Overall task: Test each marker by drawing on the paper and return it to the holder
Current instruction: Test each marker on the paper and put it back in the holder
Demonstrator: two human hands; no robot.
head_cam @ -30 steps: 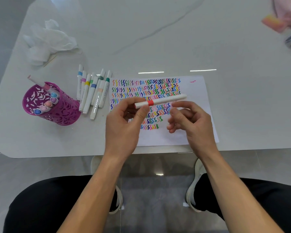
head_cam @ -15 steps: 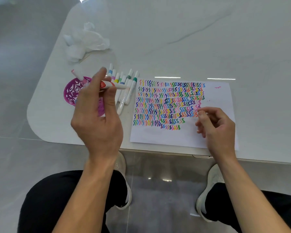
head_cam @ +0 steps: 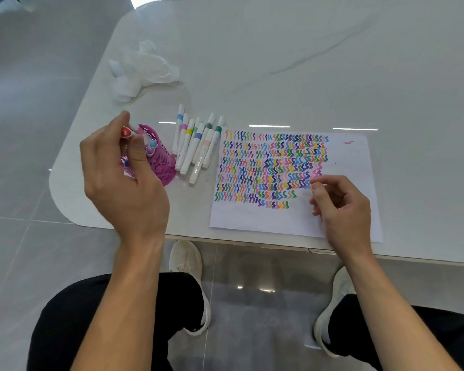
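We see the left hand (head_cam: pixel 123 183) raised over the left end of the white counter (head_cam: pixel 306 62), its thumb and fingers pinching a red marker (head_cam: pixel 125 132). Only the marker's red end and a little of its white body show above the fingers. It sits right at the mouth of the holder (head_cam: pixel 162 164), a magenta cup with cut-out patterns that is partly hidden behind this hand. We cannot tell whether the marker's tip is inside the cup. A few capped markers (head_cam: pixel 152 145) with blue and pink ends stand in the holder.

Just to the right of the holder, a row of loose markers (head_cam: pixel 196 145) lies side by side on the counter, between the holder and the paper (head_cam: pixel 346 162). The paper lies flat near the front edge, covered with rows of many-coloured squiggles.

The right hand (head_cam: pixel 340 207) rests on the paper's lower right part, its fingers loosely curled and gripping nothing.

A crumpled white tissue (head_cam: pixel 142 68) lies farther back on the counter, behind the holder. Below the counter's edge we see two white shoes (head_cam: pixel 186 261) on the grey floor (head_cam: pixel 24 103).
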